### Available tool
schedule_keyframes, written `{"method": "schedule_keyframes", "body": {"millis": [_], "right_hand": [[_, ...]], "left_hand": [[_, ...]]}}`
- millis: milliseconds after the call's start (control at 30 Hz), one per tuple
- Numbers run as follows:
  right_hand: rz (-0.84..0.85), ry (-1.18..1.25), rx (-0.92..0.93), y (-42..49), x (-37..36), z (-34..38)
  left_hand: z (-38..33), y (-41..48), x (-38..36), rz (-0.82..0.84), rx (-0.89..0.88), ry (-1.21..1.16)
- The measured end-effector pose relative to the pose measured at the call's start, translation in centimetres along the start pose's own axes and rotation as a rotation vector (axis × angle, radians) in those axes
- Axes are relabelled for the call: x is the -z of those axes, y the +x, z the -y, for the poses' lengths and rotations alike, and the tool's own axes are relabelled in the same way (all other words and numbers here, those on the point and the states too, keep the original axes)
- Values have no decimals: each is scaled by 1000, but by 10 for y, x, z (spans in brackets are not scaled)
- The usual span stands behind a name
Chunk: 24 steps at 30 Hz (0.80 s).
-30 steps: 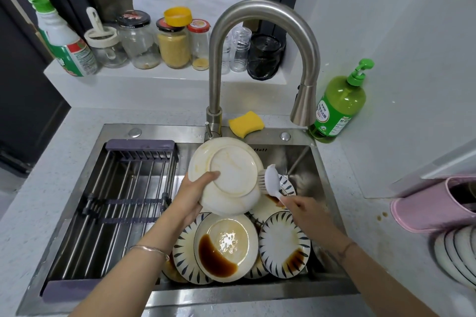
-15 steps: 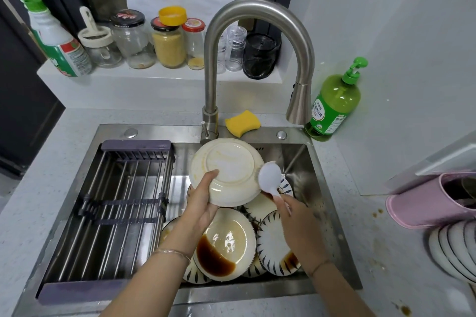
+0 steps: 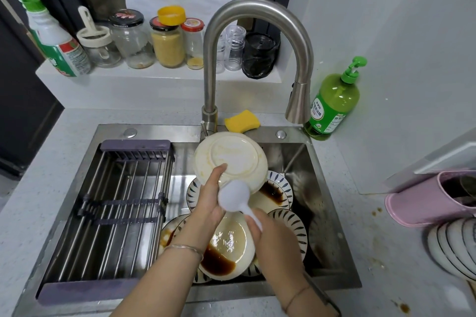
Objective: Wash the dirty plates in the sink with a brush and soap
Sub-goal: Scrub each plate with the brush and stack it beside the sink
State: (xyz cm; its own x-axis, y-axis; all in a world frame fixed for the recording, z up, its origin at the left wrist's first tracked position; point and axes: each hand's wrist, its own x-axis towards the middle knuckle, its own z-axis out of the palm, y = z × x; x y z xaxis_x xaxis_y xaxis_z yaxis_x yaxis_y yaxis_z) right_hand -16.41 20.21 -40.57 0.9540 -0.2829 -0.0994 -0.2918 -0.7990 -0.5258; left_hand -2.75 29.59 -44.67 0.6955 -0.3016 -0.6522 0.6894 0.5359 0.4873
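1. Plate (image 3: 231, 159): cream, held tilted with its underside toward the camera, above the sink (image 3: 332, 213) and just below the faucet (image 3: 210, 59). Yellowish smears mark its rim.
2. Dirty plates (image 3: 226, 244): stacked in the right part of the basin. Several have blue leaf-pattern rims and pools of dark brown sauce.
3. Writing: the green soap bottle (image 3: 334, 100) stands on the counter at the sink's back right corner. Its label carries white characters too small to read. The spray bottle (image 3: 61, 51) on the ledge at left has a green-and-red label, equally illegible.
4. Left hand (image 3: 208, 201): grips the plate's lower edge, with one digit, apparently the thumb, pressed flat on the underside. The other fingers are hidden behind the plate.
5. Right hand (image 3: 273, 242): fingers curled round the handle of the white brush (image 3: 233, 198). The brush head shows its smooth back and sits at the plate's lower rim, just beside the left hand.
6. A yellow sponge (image 3: 242, 121) lies on the sink's back edge, beside the faucet base.
7. A purple-ended drying rack (image 3: 123, 208) spans the sink's left half
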Motion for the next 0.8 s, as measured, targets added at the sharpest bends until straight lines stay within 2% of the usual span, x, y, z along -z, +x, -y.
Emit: {"method": "schedule_keyframes", "body": {"millis": [67,233,433,533,667,800], "right_hand": [[-10,-32,25,0,-1,0],[-94,97,-108,8,12,-15],[-44,13,19,5,4,2],[-52,29,5,6,9,-10],[-125,159,-125,16,12,-33],[-91,223,-89,15,16,-37]], "left_hand": [[1,0,1,4,21,39],[-1,-2,-6,60,-54,-57],[1,-6,-8,52,38,64],[-1,-4,-9,71,-8,31],[-3,-7,-8,108,-67,-5],[-7,-10,-2,125,-65,24]]}}
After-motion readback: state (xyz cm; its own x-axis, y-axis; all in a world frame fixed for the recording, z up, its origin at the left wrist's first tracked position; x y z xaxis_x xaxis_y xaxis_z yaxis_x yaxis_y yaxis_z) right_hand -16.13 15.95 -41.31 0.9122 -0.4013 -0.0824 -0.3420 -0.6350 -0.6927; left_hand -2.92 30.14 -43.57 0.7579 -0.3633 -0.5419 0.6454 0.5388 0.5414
